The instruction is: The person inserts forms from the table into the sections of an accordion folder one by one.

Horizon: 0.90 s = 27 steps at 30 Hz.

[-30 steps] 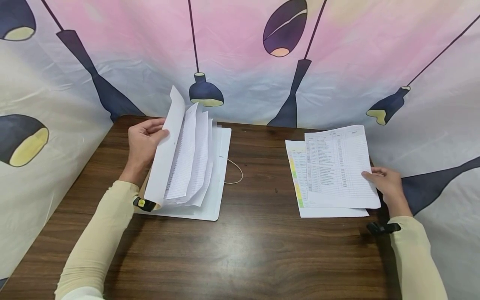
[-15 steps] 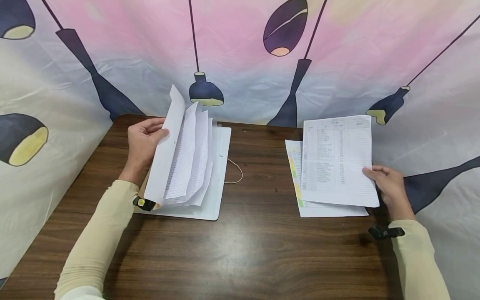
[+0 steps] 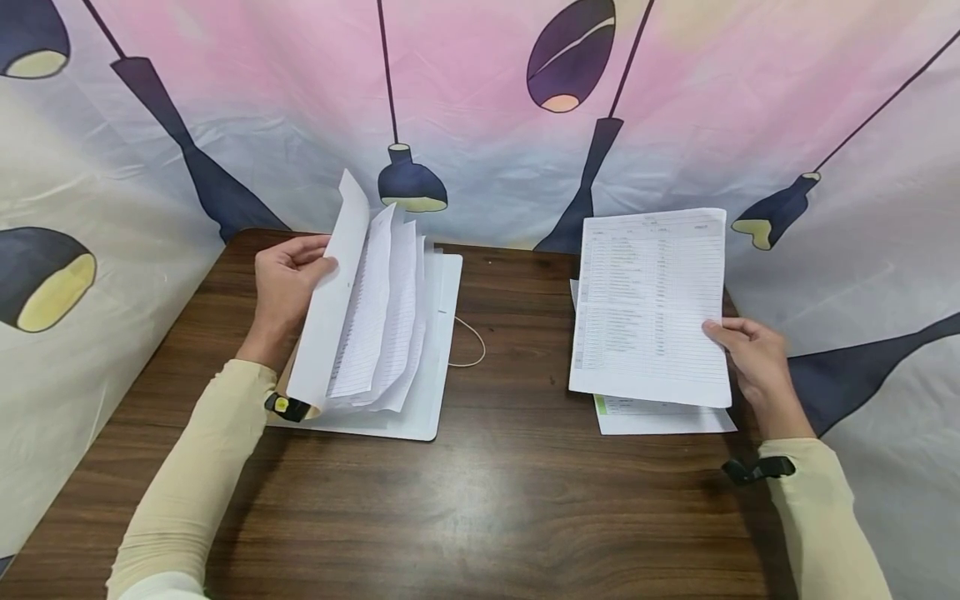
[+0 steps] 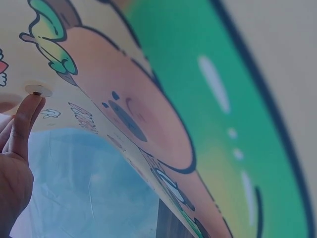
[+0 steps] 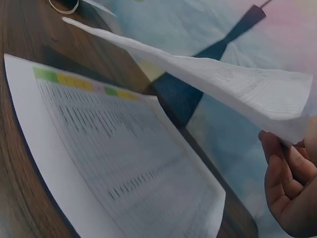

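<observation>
My left hand (image 3: 288,275) pinches the raised front cover (image 3: 326,325) of a folder by its outer edge, thumb on the white inner side. In the left wrist view the outside of the folder cover (image 4: 138,109) carries a cartoon print, with my fingers against a small round disc. Several printed pages (image 3: 363,333) fan upright inside the open folder (image 3: 442,342). On the right, my right hand (image 3: 761,362) pinches printed paper sheets (image 3: 648,308) by the right edge, held above the table. Beneath lies another printed sheet (image 5: 124,148) with green and yellow marks along one edge.
A thin elastic cord (image 3: 480,337) loops out from the folder's right side onto the brown wooden table (image 3: 480,517). A fabric backdrop (image 3: 480,83) printed with lamps hangs right behind the table's far edge and along both sides.
My right hand has lifted the printed sheets up off the lower sheet and shifted them to the left, covering more of it. My left hand and the folder have stayed put.
</observation>
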Motion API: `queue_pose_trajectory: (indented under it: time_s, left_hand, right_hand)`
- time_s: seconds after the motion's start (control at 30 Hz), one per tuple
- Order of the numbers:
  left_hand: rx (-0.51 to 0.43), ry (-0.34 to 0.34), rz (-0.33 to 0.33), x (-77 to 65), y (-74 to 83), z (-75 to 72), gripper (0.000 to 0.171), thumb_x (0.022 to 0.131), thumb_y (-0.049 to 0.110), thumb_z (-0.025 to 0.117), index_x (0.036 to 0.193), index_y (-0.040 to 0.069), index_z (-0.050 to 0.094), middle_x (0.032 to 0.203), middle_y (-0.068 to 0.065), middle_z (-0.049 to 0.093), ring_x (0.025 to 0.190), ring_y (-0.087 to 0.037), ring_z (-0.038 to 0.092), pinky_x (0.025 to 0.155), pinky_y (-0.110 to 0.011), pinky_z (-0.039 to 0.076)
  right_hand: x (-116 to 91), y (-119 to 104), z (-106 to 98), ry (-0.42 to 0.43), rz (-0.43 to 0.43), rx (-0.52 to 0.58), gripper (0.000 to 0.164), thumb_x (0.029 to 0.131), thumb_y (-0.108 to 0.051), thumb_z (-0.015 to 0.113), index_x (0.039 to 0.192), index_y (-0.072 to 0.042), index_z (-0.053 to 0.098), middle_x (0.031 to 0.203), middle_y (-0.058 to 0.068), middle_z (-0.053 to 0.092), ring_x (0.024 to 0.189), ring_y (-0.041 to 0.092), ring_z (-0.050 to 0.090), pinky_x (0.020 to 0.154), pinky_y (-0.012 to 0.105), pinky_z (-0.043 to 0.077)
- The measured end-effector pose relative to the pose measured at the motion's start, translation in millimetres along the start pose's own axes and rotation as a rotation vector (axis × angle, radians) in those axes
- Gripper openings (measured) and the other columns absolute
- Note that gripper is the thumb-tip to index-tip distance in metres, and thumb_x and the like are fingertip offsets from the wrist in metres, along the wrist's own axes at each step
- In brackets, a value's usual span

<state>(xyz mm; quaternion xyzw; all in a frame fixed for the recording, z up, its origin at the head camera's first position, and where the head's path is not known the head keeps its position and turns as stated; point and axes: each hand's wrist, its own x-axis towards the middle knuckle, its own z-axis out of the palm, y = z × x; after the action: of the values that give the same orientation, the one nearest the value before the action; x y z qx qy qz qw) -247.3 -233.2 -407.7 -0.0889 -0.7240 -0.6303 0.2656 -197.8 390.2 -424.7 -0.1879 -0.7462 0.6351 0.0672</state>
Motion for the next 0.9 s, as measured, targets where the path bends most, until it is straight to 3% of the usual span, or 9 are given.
queue_pose_trajectory:
  time_s: [0.37,0.6,0.9]
  left_hand:
    - [0.005,0.005,0.016,-0.1,-1.0,0.5,0.024,0.086,-0.003,0.071,0.11,-0.005,0.077,0.089,0.006,0.077,0.077,-0.009,0.074,0.067,-0.018,0.056]
    - [0.005,-0.002,-0.004,0.2,1.0,0.5,0.026,0.086,-0.004,0.071,0.111,-0.007,0.076,0.091,0.007,0.077,0.078,-0.008,0.073,0.067,-0.018,0.056]
    - [-0.003,0.001,-0.003,0.4,3.0,-0.1,0.026,0.086,-0.004,0.071,0.111,-0.007,0.076,0.092,0.006,0.077,0.078,-0.007,0.073,0.067,-0.017,0.056]
  right_hand:
    - [-7.7,-7.2,33.3,-0.016,-0.056,0.015,0.016,0.086,-0.022,0.084,0.097,-0.016,0.074,0.085,-0.01,0.072,0.075,0.006,0.068,0.061,0.019,0.054]
    - [-11.7,-9.4,55.1,-0.06,-0.049,0.01,0.018,0.088,-0.022,0.082,0.099,-0.013,0.071,0.081,-0.011,0.073,0.072,0.003,0.066,0.059,0.018,0.051]
    - [-15.4,-9.6,85.1,-0.137,-0.086,-0.02,0.021,0.092,-0.021,0.078,0.104,-0.008,0.066,0.081,-0.014,0.074,0.073,0.005,0.072,0.061,0.021,0.057]
